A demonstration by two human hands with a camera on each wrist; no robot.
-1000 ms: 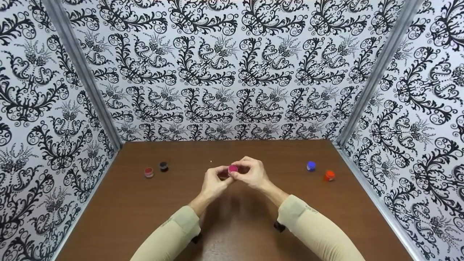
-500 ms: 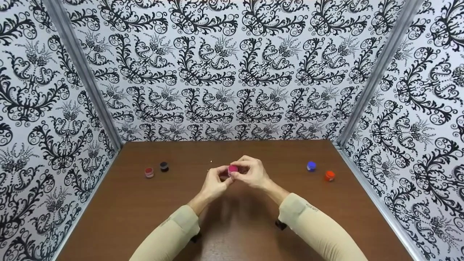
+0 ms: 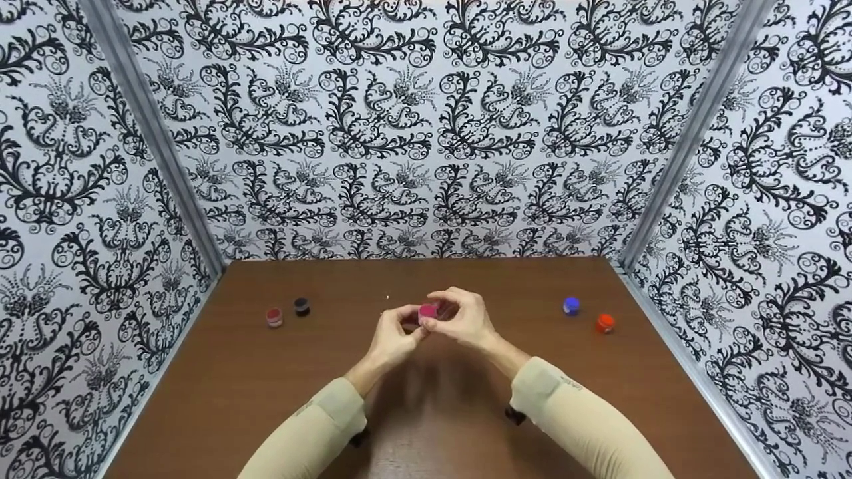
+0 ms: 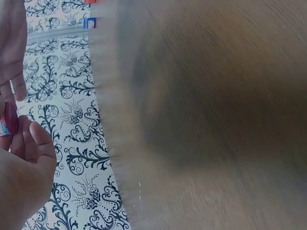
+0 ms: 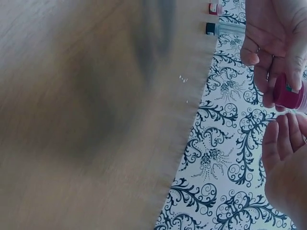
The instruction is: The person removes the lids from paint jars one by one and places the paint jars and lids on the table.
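Brown tabletop (image 3: 266, 379), blue jar (image 3: 571, 306) far right: your left hand (image 3: 393, 338) grips the magenta-lidded jar (image 3: 427, 312), right hand (image 3: 466, 322) loose beside it; lid (image 5: 284, 99) looks on, jar not yet set down.

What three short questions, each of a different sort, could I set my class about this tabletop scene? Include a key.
1. True or false: the left hand grips the pink jar.
2. How many jars stand on the right side of the table?
3. Which jar stands closest to the red jar? A) orange B) black C) blue

Key: 1. True. 2. Two: the blue jar and the orange jar. 3. B, the black jar.
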